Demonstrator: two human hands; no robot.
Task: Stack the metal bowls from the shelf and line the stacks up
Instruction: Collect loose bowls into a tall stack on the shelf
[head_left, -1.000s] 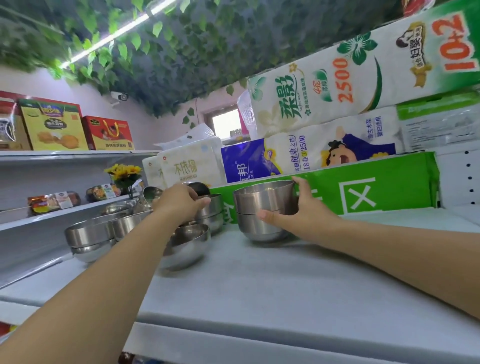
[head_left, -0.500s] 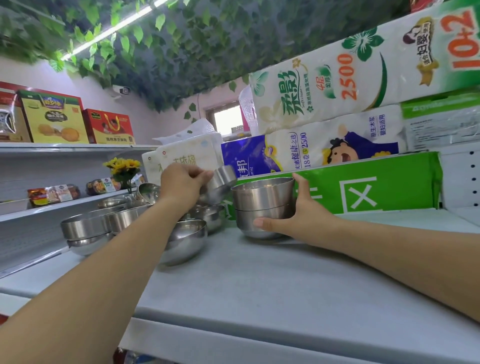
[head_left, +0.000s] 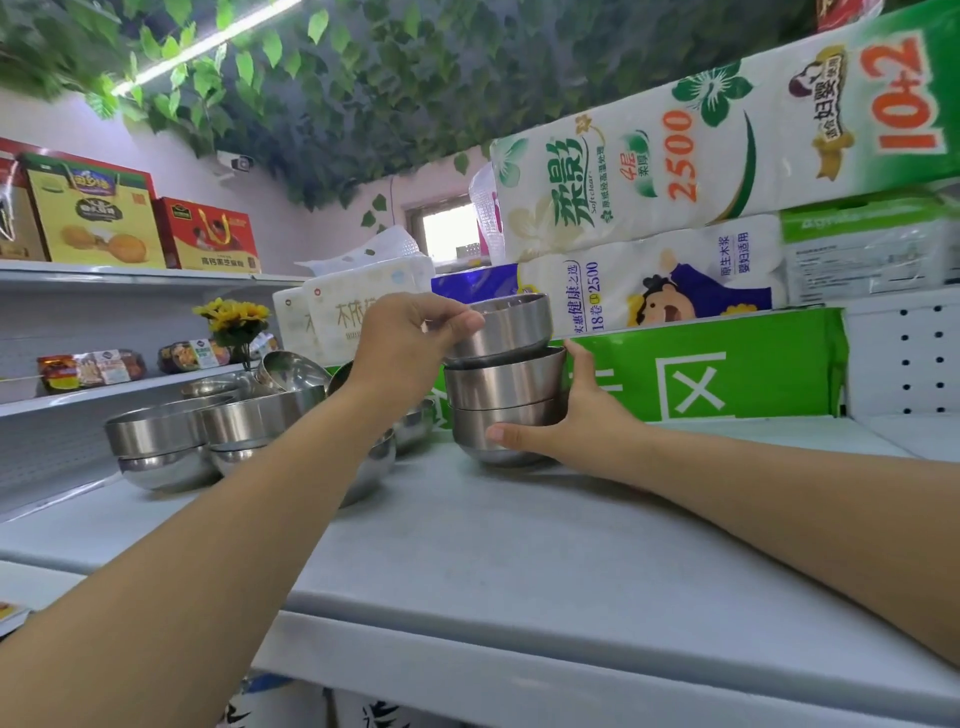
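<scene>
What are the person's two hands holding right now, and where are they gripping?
The left hand pinches the rim of a metal bowl above the stack. The right hand clasps the stack's side, thumb low in front.

I see a bright, evenly lit scene. A strip light (head_left: 208, 44) glows overhead among leaves, and a small window (head_left: 449, 236) at the back is blown out white. Shadows on the shelf (head_left: 519, 545) are soft and faint. The metal bowls (head_left: 504, 387) carry dull reflections. Wide-angle bending curves the edges, and the packages (head_left: 727, 140) at right look slightly smeared.
</scene>
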